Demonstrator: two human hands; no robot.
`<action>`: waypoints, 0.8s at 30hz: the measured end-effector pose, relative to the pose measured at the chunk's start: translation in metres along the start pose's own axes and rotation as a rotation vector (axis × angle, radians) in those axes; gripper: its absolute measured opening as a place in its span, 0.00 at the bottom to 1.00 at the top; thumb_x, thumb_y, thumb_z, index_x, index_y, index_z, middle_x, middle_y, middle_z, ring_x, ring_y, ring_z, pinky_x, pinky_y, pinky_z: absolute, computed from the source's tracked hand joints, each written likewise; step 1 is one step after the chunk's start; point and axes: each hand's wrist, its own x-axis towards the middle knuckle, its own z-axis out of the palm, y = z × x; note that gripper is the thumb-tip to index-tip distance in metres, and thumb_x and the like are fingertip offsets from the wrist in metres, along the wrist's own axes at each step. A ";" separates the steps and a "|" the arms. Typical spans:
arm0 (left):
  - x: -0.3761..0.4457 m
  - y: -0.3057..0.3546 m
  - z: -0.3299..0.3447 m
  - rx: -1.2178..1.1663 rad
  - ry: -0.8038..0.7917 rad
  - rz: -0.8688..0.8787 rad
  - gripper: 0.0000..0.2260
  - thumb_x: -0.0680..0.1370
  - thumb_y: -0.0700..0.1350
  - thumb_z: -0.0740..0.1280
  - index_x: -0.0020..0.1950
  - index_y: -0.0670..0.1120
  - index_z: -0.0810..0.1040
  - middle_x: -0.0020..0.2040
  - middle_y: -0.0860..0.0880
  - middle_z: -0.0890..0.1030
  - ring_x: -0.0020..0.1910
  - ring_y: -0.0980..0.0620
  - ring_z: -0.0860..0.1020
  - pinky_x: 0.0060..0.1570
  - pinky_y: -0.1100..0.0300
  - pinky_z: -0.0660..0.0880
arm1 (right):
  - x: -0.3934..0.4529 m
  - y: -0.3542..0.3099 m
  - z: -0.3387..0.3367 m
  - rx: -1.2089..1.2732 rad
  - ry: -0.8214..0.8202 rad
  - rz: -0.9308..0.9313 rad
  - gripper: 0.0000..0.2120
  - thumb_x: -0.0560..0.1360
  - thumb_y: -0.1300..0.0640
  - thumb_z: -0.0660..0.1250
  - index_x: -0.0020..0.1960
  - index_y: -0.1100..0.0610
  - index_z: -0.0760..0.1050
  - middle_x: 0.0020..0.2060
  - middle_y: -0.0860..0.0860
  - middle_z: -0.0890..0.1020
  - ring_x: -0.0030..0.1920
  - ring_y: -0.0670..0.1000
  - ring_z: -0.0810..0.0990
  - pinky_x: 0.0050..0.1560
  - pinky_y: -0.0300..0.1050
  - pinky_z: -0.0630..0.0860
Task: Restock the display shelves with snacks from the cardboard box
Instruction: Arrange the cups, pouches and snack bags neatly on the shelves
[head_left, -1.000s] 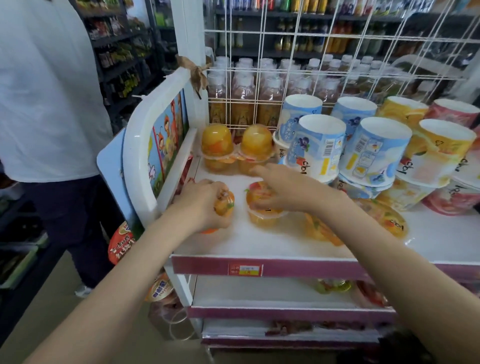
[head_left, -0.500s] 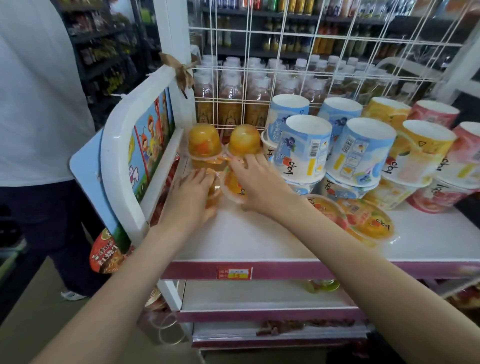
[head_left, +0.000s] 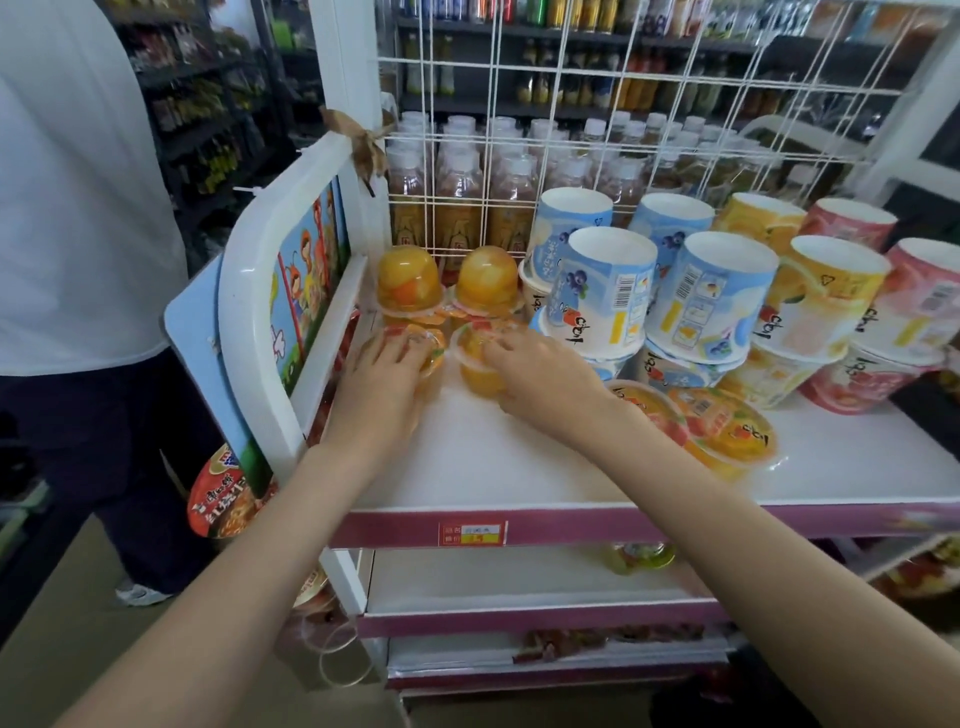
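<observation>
Near the shelf's (head_left: 519, 467) back left corner, one jelly cup (head_left: 415, 345) is covered by the left hand (head_left: 387, 376), fingers curled over it. A second cup (head_left: 480, 364) just beside it is gripped by the right hand (head_left: 545, 382). Two domed cups (head_left: 441, 283) are set right behind, against the wire grid (head_left: 571, 104).

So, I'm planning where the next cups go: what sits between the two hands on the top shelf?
In the head view, only bare white shelf separates the left hand from the right hand.
</observation>
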 end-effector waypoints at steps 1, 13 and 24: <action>-0.003 0.004 -0.002 -0.052 0.046 0.037 0.21 0.72 0.35 0.66 0.64 0.41 0.73 0.63 0.40 0.75 0.64 0.40 0.71 0.64 0.50 0.62 | -0.013 0.004 -0.004 0.071 -0.002 -0.007 0.18 0.76 0.60 0.60 0.65 0.59 0.68 0.60 0.55 0.74 0.62 0.56 0.71 0.55 0.47 0.68; -0.003 0.115 0.013 -0.550 -0.276 0.154 0.29 0.71 0.47 0.72 0.69 0.45 0.66 0.65 0.46 0.72 0.64 0.49 0.71 0.61 0.59 0.67 | -0.140 0.095 -0.023 0.432 -0.007 0.417 0.24 0.69 0.48 0.73 0.62 0.55 0.74 0.60 0.52 0.76 0.61 0.52 0.72 0.56 0.40 0.64; -0.010 0.159 0.033 -0.852 -0.107 -0.086 0.36 0.63 0.46 0.79 0.65 0.45 0.62 0.53 0.58 0.71 0.53 0.55 0.76 0.44 0.74 0.67 | -0.168 0.099 0.043 0.741 0.380 0.591 0.34 0.61 0.58 0.78 0.63 0.47 0.68 0.58 0.50 0.73 0.58 0.50 0.74 0.52 0.34 0.69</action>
